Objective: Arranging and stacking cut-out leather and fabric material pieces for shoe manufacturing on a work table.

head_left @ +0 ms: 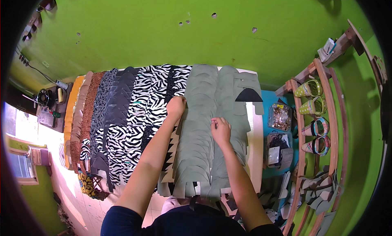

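Overlapping rows of cut grey-green pieces (198,142), with curved edges like shoe parts, cover the right half of the table. My left hand (176,106) is closed at the left border of these rows, beside the zebra-striped pieces (141,89). Its fingertips are hidden, so what they grip cannot be seen. Over the right-hand grey-green rows, my right hand (221,130) has its fingers curled together; anything between them is too small to make out. A black half-round piece (249,95) lies on the grey-green ones at the far right.
Rows of dark grey (120,93), brown (86,126) and yellow (70,113) pieces fill the table's left. At right stand plastic boxes (280,117) and a wooden rack (300,130) with sandals (312,107). A sewing machine part (43,98) is at far left. Behind rises a green wall (155,28).
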### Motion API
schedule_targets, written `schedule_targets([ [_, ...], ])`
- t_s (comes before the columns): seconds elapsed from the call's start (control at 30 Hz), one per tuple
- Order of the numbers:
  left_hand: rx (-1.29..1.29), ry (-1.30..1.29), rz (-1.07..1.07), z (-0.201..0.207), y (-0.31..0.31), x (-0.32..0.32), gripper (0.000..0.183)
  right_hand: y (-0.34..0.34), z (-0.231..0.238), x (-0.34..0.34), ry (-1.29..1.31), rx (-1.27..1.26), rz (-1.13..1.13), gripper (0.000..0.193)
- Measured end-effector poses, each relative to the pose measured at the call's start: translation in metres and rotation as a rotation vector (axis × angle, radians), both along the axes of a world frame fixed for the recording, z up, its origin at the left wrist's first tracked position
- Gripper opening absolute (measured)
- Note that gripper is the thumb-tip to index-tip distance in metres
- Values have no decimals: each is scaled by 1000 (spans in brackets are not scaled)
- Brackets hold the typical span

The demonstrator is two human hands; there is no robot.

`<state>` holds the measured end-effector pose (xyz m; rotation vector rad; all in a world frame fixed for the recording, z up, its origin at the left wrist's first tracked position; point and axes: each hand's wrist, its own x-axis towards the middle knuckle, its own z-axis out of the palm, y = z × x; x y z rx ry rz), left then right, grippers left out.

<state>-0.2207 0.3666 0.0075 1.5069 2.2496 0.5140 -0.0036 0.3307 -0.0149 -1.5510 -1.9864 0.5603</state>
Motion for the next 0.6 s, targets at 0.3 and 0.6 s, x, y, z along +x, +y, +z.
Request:
schedule_targets([
  [0.3,-14,37,29,-8,6,4,20,4,1,2,-16,-51,35,12],
  [0.6,-50,133,28,-15,16,10,19,9,-2,9,-13,-85,102,14],
])
